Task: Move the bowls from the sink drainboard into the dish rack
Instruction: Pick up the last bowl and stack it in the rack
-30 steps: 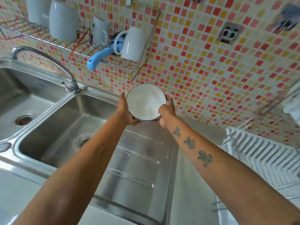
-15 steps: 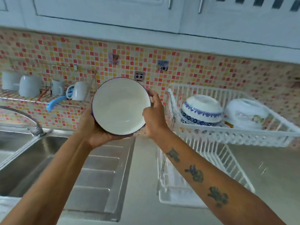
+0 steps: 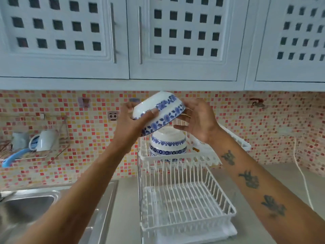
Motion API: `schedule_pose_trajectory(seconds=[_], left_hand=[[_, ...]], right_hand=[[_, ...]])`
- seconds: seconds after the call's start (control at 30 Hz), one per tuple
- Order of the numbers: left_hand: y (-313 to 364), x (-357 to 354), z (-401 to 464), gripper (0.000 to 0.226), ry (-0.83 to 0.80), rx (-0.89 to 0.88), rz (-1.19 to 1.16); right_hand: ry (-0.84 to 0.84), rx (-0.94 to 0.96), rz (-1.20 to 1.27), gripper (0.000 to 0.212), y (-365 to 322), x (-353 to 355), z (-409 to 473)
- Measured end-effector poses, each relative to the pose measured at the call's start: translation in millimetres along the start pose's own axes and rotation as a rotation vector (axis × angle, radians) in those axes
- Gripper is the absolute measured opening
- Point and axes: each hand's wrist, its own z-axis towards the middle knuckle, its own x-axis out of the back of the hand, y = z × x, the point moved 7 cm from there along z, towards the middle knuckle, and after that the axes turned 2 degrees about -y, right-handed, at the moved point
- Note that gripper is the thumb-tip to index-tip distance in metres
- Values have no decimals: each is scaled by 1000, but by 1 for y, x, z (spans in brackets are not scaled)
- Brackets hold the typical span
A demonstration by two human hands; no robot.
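Bowl [image 3: 158, 112], white with blue flowers, is held upside down and tilted in the air above the dish rack [image 3: 184, 205]. The left hand [image 3: 129, 123] grips its rim side, thumb across the pattern; the right hand [image 3: 198, 118] is spread open against the opposite edge. Below it, one more patterned bowl [image 3: 168, 143] sits upturned on the rack's upper tier. The lower tier holds nothing. Both hands are well above the surface [image 3: 126, 199]; one sink basin [image 3: 26, 206] lies left.

Two bowls [image 3: 158, 111] [image 3: 168, 144] — one rack [image 3: 184, 205] — one mug [image 3: 44, 140]
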Motion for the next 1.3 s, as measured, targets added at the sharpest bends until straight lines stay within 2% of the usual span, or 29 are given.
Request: schedule_pose_trajectory(seconds=[0.07,0.17,0.27,0.43,0.57,0.63,0.73,0.8,0.97,1.13,1.3], left_hand=[[-3,-18,9,77,4,-78,111],[-13,-43,21,79,-12,-182,372],[-35,-58,38,84,-26,-193,526],[-66,-56,51,85,-49,-117,590],[-80,-56,54,82,-67,-93,622],[-86,-57,56,82,-68,-86,650],[-94,-55,61,84,-66,-54,681],[-98,-54,64,83,-58,-31,683],[-115,-53,64,84,-58,30,671],[-121,-52,66,84,-58,40,681],[-126,-52,65,87,-85,49,682]], right_hand=[[49,4,-72,33,3,17,5],[136,-35,-165,54,15,33,18],[221,-107,-293,56,27,43,29],[303,-198,-370,48,53,54,40],[304,-194,-359,34,71,54,45],[310,-175,-377,45,77,55,50],[328,-195,-371,76,91,59,58],[324,-221,-373,81,97,62,63],[256,-277,-387,46,105,59,64],[254,-297,-443,90,117,65,71],[259,-274,-529,87,115,66,69]])
